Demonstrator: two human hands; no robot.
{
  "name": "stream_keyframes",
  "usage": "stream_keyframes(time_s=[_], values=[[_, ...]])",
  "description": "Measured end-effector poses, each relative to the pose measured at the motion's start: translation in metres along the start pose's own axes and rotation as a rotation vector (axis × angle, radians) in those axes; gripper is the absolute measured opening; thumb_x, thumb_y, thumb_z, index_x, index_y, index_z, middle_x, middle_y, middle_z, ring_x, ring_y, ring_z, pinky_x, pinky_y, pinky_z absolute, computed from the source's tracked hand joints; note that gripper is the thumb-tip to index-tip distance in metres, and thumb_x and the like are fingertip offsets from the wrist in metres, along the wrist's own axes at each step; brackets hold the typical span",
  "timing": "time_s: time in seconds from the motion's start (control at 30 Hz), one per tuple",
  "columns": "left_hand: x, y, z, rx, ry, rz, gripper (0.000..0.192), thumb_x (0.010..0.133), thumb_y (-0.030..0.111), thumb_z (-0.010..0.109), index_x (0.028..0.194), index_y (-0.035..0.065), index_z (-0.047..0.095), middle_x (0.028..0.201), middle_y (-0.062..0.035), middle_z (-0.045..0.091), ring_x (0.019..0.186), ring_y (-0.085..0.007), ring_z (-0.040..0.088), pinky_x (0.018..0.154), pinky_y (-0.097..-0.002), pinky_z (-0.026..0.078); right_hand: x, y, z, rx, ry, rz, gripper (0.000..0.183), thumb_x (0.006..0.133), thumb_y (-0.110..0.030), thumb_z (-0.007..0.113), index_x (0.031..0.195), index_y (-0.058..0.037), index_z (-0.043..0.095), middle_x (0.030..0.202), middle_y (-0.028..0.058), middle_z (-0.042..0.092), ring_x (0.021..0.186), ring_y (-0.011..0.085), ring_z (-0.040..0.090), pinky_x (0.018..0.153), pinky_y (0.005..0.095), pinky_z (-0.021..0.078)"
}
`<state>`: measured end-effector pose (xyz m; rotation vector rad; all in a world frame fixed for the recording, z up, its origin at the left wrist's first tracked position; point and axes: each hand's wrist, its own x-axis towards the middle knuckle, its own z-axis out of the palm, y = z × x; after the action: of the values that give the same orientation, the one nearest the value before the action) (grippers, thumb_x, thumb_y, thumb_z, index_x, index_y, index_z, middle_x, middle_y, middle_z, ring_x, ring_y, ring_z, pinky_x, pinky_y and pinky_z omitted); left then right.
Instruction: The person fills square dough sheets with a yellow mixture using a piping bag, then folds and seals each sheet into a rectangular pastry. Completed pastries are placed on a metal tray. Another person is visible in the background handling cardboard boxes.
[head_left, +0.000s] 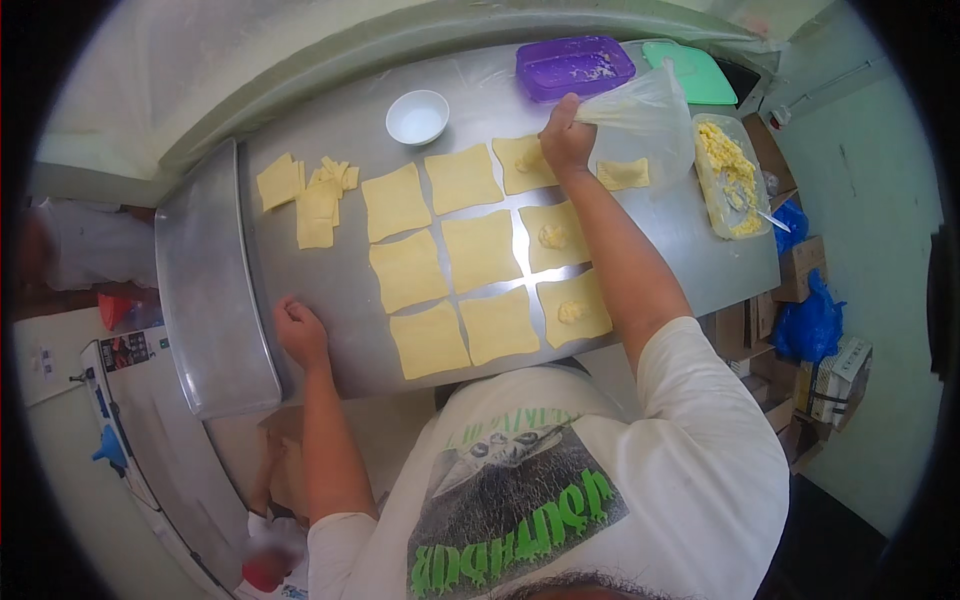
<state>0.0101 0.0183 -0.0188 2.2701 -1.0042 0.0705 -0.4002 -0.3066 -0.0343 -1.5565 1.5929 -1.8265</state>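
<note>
My right hand (568, 141) is closed round the gathered neck of a clear plastic piping bag (656, 112), above the far right dough square (514, 161), which bears a mound of pale filling. Two more squares nearer to me carry yellow filling (553, 237) at their middles. Several bare dough squares (480, 251) lie in rows to the left. A folded dough piece (624, 173) with crimped edges sits just right of my right wrist. My left hand (301, 330) rests loosely curled at the left of the steel table (345, 300), with nothing visible in it. Dough strips and offcuts (319, 206) lie beyond it.
A white bowl (417, 118), a purple plastic tub (574, 67) and a green lid (690, 73) stand at the far side. A clear tub of yellow filling (731, 176) with a spoon is at right. A metal tray (214, 292) lies left. Other people are at left and lower left.
</note>
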Motion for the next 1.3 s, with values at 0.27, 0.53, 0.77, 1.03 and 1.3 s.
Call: stream_keyframes(time_s=[0.27,0.53,0.77,1.03,1.3], values=[[0.0,-0.001,0.001,0.004,0.024,0.032,0.028,0.097,0.016,0.051,0.113,-0.0016,0.065,0.107,-0.0214,0.07,0.097,-0.0379,0.067,0.086,-0.0438,0.053,0.007,-0.014,-0.011,-0.079,0.014,-0.087,0.055,0.108,-0.036,0.045,0.067,0.0008,0.055,0.06,0.0078,0.055,0.057,0.0244,0.056,0.061,0.0425,0.0438],[-0.001,0.003,0.0,-0.014,-0.006,-0.004,0.028,0.097,0.016,0.05,0.113,-0.0019,0.065,0.107,-0.0219,0.07,0.096,-0.0382,0.068,0.085,-0.0439,0.053,0.01,-0.019,-0.018,-0.034,0.006,-0.028,0.053,0.107,-0.033,0.046,0.067,0.0006,0.056,0.058,0.0091,0.055,0.056,0.0275,0.055,0.06,0.043,0.0434],[0.0,-0.001,-0.001,0.018,0.005,0.001,0.028,0.097,0.015,0.05,0.113,-0.002,0.065,0.106,-0.0226,0.07,0.095,-0.0387,0.067,0.086,-0.0444,0.053,0.009,-0.027,-0.019,-0.05,-0.014,-0.079,0.05,0.106,-0.031,0.047,0.069,0.0008,0.058,0.061,0.0103,0.058,0.058,0.0288,0.058,0.061,0.044,0.0439],[-0.001,0.005,-0.001,0.035,-0.005,0.008,0.028,0.097,0.016,0.05,0.113,-0.0024,0.065,0.106,-0.0228,0.07,0.096,-0.0391,0.067,0.085,-0.0447,0.052,0.025,-0.021,-0.033,0.032,0.019,-0.062,0.052,0.108,-0.036,0.044,0.068,-0.0033,0.055,0.06,0.0071,0.055,0.053,0.024,0.055,0.06,0.0389,0.0474],[-0.002,-0.003,-0.002,-0.045,0.027,0.027,0.028,0.095,0.013,0.051,0.114,-0.0015,0.065,0.104,-0.02,0.07,0.096,-0.035,0.067,0.085,-0.0428,0.053,0.041,-0.101,-0.081,0.418,-0.163,0.383,0.051,0.109,-0.04,0.038,0.071,-0.0074,0.05,0.062,0.0067,0.056,0.06,0.0185,0.06,0.062,0.0328,0.0497]])
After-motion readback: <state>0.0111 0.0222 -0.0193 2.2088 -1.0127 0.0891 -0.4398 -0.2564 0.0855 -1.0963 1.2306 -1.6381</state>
